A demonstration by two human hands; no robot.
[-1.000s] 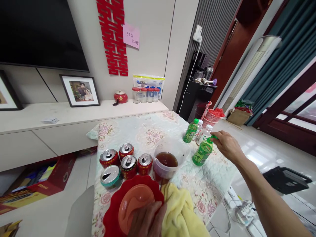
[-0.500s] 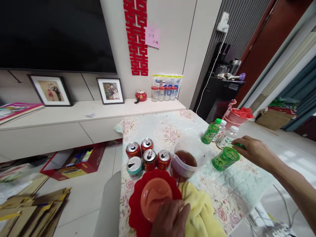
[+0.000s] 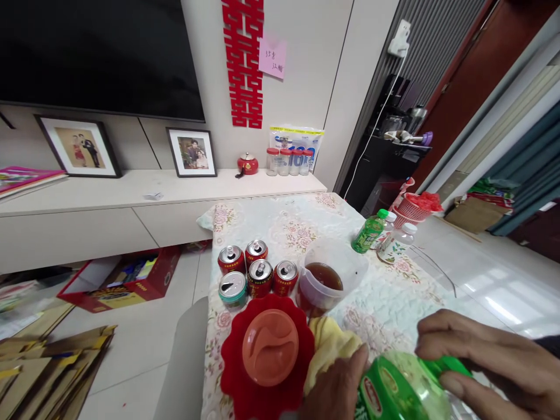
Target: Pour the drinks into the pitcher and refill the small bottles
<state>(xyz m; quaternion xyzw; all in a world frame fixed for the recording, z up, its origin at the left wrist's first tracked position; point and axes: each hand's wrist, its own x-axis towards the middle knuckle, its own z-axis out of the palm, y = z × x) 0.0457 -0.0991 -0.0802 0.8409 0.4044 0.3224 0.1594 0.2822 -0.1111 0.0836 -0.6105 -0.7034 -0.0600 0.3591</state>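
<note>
At the bottom right of the frame, both hands hold a green bottle [image 3: 400, 391]. The right hand [image 3: 485, 364] wraps its cap end, and the left hand [image 3: 336, 388] grips its body. Just behind, a yellow cloth [image 3: 330, 344] lies on the desk [image 3: 394, 303], beside a red plate [image 3: 266, 359]. Farther up stand cans [image 3: 258, 271].
</note>
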